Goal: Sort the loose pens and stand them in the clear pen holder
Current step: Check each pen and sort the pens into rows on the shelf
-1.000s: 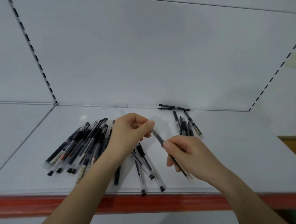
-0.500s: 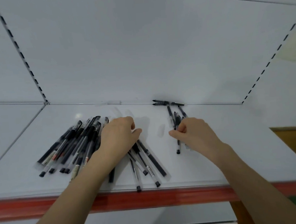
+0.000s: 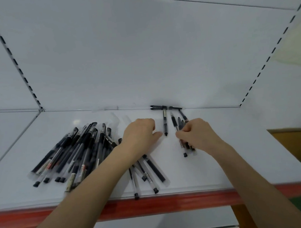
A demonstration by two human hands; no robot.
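Pinching small bunch of black plastic pens (image 3: 184, 152) in curled right hand (image 3: 198, 134) fingers, toward back of white metal shelf (image 3: 238, 164). Resting left hand (image 3: 140, 135) palm-down alongside, apart; cannot tell its grip. Large heap of black pens (image 3: 77, 151) leftward, two tips reaching red front edge (image 3: 188, 202); wide white surface rightward.

Left grip (image 3: 140, 133) loose, right grip (image 3: 196, 134) curled

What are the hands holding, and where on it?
The right hand grips a small bunch of pens around their middles. The left hand seems to hold nothing.
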